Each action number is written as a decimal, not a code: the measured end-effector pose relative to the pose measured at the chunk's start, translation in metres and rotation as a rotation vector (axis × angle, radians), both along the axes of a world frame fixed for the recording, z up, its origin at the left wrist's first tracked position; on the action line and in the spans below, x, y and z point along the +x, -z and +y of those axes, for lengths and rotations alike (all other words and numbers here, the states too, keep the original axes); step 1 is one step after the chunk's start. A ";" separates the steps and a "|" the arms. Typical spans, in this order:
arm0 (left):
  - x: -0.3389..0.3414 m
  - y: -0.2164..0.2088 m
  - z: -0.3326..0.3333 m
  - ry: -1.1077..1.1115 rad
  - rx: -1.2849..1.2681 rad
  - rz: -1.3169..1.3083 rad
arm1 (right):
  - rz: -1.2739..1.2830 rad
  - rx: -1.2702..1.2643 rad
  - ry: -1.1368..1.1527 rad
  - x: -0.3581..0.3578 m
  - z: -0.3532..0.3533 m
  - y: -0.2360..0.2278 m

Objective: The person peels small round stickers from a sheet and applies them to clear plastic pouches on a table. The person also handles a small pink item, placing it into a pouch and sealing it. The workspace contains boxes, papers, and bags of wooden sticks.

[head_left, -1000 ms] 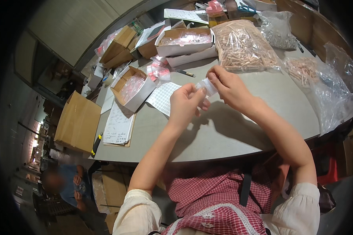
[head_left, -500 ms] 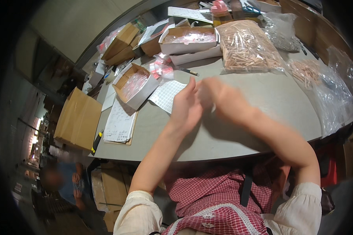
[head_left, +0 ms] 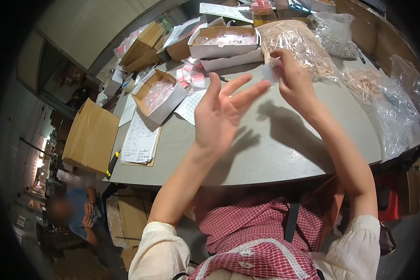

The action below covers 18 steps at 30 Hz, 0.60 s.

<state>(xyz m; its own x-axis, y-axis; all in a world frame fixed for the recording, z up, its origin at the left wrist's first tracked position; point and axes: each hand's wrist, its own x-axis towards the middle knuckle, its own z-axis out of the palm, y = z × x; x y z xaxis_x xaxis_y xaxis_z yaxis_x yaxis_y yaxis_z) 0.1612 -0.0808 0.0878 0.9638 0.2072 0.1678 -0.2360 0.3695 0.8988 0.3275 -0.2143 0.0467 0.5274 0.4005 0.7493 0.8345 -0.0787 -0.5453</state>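
Above the grey table (head_left: 261, 168), I'm watching the right hand (head_left: 293, 80) pinching a small, whitish, translucent plastic piece (head_left: 268, 73), the left hand (head_left: 219, 116) hovering splayed.

Site: workshop, packing or assembly type. Evidence: grey counter (head_left: 266, 170) crowded with open white boxes (head_left: 224, 51) of small plastic packets, large clear bag of wood-coloured sticks (head_left: 308, 46), handwritten sheets (head_left: 139, 142); cardboard carton (head_left: 91, 137) alongside; second person (head_left: 81, 210) seen lower left.

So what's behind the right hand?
Behind the right hand there's a big clear bag of little tan sticks, and some grey table. The hand covers part of the bag, so I can't see that bit.
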 end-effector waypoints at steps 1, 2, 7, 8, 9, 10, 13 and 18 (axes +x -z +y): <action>-0.002 0.000 0.003 -0.028 0.129 -0.015 | -0.026 0.059 -0.035 0.002 -0.003 -0.002; 0.003 0.007 0.011 -0.156 0.280 -0.033 | -0.039 0.047 -0.101 -0.010 -0.005 -0.011; 0.011 0.017 0.010 -0.076 0.208 -0.059 | -0.047 0.117 -0.339 -0.051 0.003 -0.013; 0.010 0.017 0.003 -0.077 0.203 -0.044 | 0.068 0.069 -0.366 -0.052 0.001 -0.014; 0.009 0.018 0.000 -0.078 0.198 -0.029 | 0.184 0.021 -0.391 -0.053 -0.002 -0.018; 0.006 0.023 0.005 -0.113 0.205 -0.022 | 0.299 -0.028 -0.415 -0.054 -0.004 -0.020; 0.001 0.028 0.014 -0.204 0.291 -0.028 | 0.222 0.022 -0.486 -0.051 -0.001 -0.017; -0.013 0.026 -0.026 -0.247 0.388 -0.054 | 0.555 -0.024 -0.586 -0.053 0.004 -0.027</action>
<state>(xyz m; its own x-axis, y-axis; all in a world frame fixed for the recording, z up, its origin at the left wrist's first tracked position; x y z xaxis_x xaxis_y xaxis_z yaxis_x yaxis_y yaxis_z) 0.1478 -0.1066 0.0619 0.8812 0.3411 0.3272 -0.3253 -0.0646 0.9434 0.2748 -0.2100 0.0741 0.5191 0.7400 0.4276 0.3516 0.2711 -0.8960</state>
